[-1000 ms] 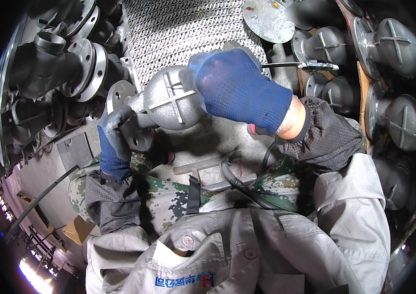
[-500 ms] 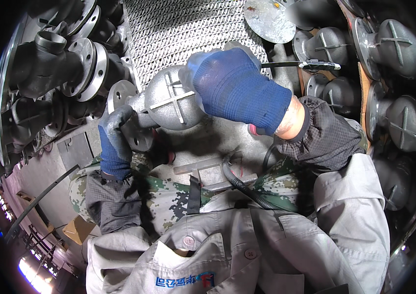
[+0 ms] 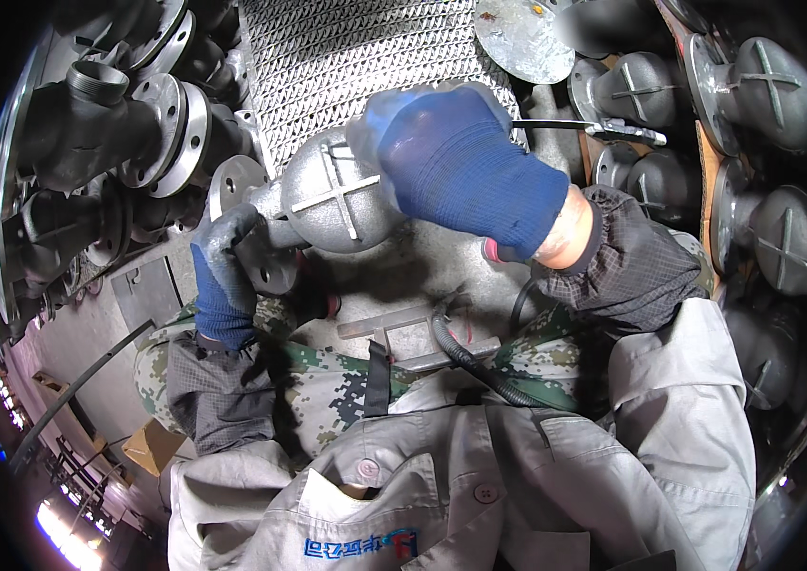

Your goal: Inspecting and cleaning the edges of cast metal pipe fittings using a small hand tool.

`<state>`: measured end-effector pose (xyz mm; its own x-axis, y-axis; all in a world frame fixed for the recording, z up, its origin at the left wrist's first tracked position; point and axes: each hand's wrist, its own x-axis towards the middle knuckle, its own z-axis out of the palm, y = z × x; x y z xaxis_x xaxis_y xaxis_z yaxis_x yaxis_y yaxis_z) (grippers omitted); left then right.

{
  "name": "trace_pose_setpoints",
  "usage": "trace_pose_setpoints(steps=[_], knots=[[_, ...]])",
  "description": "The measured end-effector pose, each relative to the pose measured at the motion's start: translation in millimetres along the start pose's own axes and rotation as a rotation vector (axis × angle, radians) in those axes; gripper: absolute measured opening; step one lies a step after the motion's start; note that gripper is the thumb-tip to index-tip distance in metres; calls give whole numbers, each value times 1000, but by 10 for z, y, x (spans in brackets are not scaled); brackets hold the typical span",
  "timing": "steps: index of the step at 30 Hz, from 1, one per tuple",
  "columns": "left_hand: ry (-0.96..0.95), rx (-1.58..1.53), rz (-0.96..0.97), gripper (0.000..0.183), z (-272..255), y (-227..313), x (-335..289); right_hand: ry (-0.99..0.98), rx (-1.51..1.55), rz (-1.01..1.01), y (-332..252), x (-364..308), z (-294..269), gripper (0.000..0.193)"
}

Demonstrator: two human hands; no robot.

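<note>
A grey cast valve body (image 3: 346,224) with a raised cross rib on its round end lies in front of me. Its flange (image 3: 237,181) points to the left. My left hand (image 3: 223,243), in a blue and grey glove, is closed round the flange and neck side. At the right of the round end, my right hand (image 3: 456,157) is gloved in blue and makes a fist. Out of that fist, to the right, sticks a slim dark bar-like tool (image 3: 627,131) with a pale tip; its other end and my fingertips are hidden.
A corrugated metal mesh mat (image 3: 356,57) lies beyond the casting. Flanged castings (image 3: 170,133) are piled on the left, with more cross-ribbed castings (image 3: 765,86) on the right. A round metal plate (image 3: 525,38) sits at the back. A ribbed hose (image 3: 470,357) runs near my knees.
My right hand has shifted slightly to the right, and the tool's pale end has moved right and a little lower. My left hand and the casting stay almost in place.
</note>
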<state>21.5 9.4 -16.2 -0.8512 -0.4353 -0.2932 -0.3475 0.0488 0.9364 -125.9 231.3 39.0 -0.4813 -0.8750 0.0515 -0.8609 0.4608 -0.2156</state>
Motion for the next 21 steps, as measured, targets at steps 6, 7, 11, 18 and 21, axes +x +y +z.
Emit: trace_pose_setpoints(steps=[6, 7, 11, 18, 21], knots=[[-76, 240, 155, 32, -25, -53, 43, -217, -93, 58, 24, 19, -175, 20], [-122, 253, 171, 30, -47, -57, 60, 78, -108, -84, 44, -44, -129, 15], [-96, 97, 93, 30, -133, -208, 106, -59, -137, -82, 18, 10, -189, 13], [-59, 207, 253, 31, -140, -287, 93, 332, -330, -454, 19, 126, -207, 12], [-73, 158, 207, 30, -117, -312, 104, -11, -166, -389, 112, 188, -67, 15]])
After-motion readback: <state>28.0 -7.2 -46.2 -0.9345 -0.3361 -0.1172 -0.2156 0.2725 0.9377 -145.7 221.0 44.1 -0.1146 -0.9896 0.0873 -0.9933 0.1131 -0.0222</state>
